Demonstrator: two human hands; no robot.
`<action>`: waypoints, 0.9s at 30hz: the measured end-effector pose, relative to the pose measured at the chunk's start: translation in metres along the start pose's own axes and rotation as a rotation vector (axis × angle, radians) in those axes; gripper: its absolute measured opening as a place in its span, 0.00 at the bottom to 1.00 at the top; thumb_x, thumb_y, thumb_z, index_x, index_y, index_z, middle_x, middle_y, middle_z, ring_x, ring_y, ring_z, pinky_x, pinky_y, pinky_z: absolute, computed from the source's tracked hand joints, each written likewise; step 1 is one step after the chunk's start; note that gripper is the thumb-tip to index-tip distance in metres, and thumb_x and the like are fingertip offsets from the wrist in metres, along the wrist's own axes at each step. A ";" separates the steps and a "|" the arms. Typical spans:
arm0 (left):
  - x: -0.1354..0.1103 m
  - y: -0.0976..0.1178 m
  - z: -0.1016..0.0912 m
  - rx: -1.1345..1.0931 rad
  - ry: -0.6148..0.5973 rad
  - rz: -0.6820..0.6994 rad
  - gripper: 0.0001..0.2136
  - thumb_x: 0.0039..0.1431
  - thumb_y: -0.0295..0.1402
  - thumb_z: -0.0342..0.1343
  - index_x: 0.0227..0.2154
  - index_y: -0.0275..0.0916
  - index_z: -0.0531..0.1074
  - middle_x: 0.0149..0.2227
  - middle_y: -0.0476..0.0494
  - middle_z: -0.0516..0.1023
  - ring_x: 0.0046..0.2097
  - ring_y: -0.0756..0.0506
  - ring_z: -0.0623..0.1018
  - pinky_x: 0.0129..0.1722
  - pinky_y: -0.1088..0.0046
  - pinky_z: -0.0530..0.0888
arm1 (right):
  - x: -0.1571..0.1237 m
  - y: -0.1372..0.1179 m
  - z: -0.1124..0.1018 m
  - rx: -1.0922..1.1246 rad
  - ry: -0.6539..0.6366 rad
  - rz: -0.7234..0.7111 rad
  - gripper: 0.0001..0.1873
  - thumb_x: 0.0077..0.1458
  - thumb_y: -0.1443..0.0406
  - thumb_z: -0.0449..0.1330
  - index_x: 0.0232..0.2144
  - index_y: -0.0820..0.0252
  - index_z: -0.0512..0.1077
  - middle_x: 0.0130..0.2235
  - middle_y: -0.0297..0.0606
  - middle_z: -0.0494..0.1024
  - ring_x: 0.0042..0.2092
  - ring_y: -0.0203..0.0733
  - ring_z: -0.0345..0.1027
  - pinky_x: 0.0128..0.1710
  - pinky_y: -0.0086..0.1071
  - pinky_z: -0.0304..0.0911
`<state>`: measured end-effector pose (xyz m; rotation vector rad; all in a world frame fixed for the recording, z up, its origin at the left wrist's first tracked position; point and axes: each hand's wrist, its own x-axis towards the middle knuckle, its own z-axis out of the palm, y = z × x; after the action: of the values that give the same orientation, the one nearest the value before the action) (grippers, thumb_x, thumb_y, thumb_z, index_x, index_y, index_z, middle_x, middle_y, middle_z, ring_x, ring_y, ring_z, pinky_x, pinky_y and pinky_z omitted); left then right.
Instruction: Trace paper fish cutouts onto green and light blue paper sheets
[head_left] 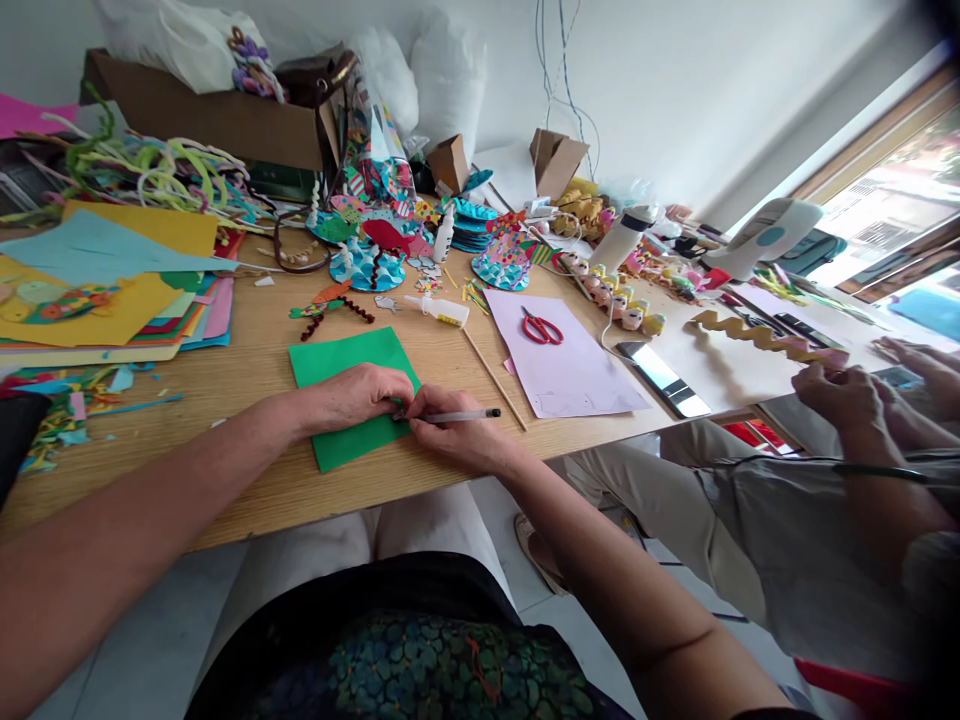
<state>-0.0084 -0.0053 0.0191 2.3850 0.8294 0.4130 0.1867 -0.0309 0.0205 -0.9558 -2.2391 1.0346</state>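
Note:
A green sheet of paper (339, 447) lies slightly turned near the table's front edge. My left hand (364, 395) rests on it, fingers curled down and pinched close to the right hand's fingertips; a small thing there is mostly hidden. My right hand (457, 435) grips a slim, clear-barrelled pen (471, 414) low down, its dark end pointing right and its tip at the paper, covered by the fingers. Right of the hands, red-handled scissors (541, 328) lie on a pale lilac sheet (577, 375) with faint pencil outlines.
A wooden stick (495, 380) and a glue bottle (439, 310) lie just beyond my hands. Paper fish crafts (367, 265) stand behind. Coloured sheets (112, 300) and paper scraps (64, 420) are at left. At right, a phone (664, 378) lies near another person's hands (847, 395) holding a folded strip (765, 340).

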 end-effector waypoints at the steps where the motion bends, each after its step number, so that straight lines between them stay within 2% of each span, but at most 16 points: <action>1: 0.000 0.000 0.000 0.002 -0.002 -0.002 0.09 0.58 0.28 0.48 0.26 0.37 0.72 0.32 0.48 0.73 0.36 0.49 0.73 0.37 0.76 0.66 | 0.000 -0.001 -0.001 0.001 -0.001 0.002 0.04 0.47 0.70 0.54 0.28 0.59 0.68 0.25 0.29 0.69 0.27 0.31 0.60 0.30 0.25 0.55; 11: -0.001 0.006 -0.002 0.017 -0.006 -0.036 0.09 0.58 0.28 0.48 0.30 0.37 0.73 0.35 0.47 0.75 0.38 0.49 0.73 0.38 0.77 0.66 | -0.001 -0.003 -0.004 0.066 0.036 0.056 0.03 0.48 0.68 0.54 0.28 0.60 0.68 0.26 0.30 0.71 0.28 0.31 0.62 0.29 0.25 0.55; 18: -0.001 0.006 -0.001 0.026 -0.008 -0.030 0.09 0.58 0.28 0.47 0.28 0.37 0.72 0.33 0.48 0.73 0.37 0.49 0.72 0.37 0.76 0.66 | 0.001 0.000 0.004 0.003 0.054 -0.006 0.01 0.49 0.68 0.55 0.28 0.58 0.67 0.26 0.29 0.70 0.29 0.32 0.62 0.30 0.25 0.56; 27: -0.001 0.004 0.000 0.036 -0.003 -0.015 0.09 0.58 0.28 0.47 0.26 0.37 0.70 0.32 0.48 0.72 0.37 0.49 0.72 0.37 0.76 0.65 | 0.001 -0.003 0.003 -0.030 0.030 0.004 0.03 0.48 0.69 0.54 0.28 0.59 0.67 0.26 0.30 0.70 0.29 0.32 0.62 0.31 0.25 0.56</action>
<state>-0.0078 -0.0086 0.0211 2.4107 0.8592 0.3918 0.1833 -0.0331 0.0214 -0.9822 -2.2351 0.9843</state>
